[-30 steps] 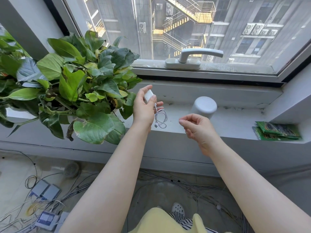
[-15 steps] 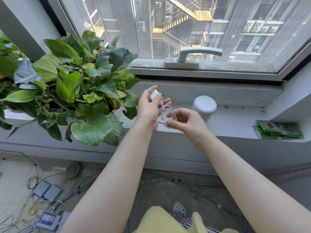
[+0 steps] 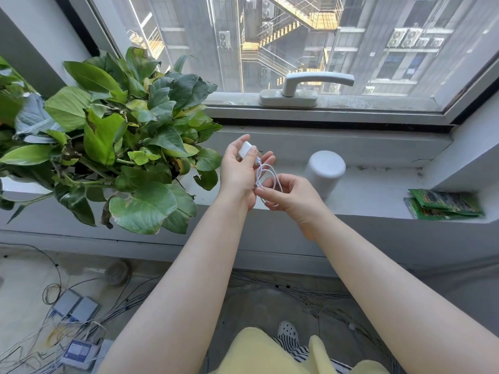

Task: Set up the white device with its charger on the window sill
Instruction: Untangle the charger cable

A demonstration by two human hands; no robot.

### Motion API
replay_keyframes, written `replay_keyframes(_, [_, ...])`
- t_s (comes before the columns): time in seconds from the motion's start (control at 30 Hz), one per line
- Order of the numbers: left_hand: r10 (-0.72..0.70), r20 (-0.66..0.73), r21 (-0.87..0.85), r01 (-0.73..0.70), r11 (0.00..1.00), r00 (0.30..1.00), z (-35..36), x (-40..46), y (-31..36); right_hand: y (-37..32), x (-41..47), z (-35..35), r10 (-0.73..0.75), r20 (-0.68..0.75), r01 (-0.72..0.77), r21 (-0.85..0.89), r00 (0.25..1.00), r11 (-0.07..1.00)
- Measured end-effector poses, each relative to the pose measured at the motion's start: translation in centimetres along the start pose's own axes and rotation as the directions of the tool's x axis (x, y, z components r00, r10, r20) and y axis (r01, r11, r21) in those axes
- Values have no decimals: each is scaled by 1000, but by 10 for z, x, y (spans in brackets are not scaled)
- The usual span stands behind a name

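On the left of the sill a leafy plant point(image 3: 118, 147) spills over the edge; its pot is hidden under the leaves. Just right of it, the left hand point(image 3: 239, 174) pinches a small white charger point(image 3: 244, 150) between thumb and fingers, its long side tilted up and away toward the window. A looped white cable point(image 3: 267, 176) hangs from its lower end, and the right hand point(image 3: 293, 197) grips that loop with its fingertips, touching the left hand. Behind the right hand, the white device point(image 3: 324, 171), a rounded cylinder, stands upright on the window sill point(image 3: 378, 193). Far right on the sill lie green packets point(image 3: 445, 203), stacked flat.
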State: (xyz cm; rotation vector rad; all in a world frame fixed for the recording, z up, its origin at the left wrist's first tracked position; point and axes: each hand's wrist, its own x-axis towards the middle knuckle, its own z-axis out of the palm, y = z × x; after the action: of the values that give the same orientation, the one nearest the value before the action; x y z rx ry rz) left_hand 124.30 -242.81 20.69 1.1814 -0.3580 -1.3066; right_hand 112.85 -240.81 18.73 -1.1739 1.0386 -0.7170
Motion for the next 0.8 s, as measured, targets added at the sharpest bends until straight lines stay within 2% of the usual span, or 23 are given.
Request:
replay_keyframes(0.17, [-2, -5, -17, 2, 1000, 1000, 3, -2, -2, 0, 0, 1, -10, -42, 12, 54, 999, 998])
replay_keyframes(0.33, [17, 2, -26, -17, 1000, 1000, 6, -6, -9, -5, 2, 5, 99, -72, -87, 155, 993, 984])
replay_keyframes(0.5, [26, -7, -90, -26, 996, 1000, 3, -6, -9, -11, 1, 4, 146, 31, -150, 206, 989, 967])
replay_keyframes(0.8, [39, -3, -132, -39, 990, 999, -6, 0, -7, -13, -1, -2, 197, 33, -200, 159, 980, 967])
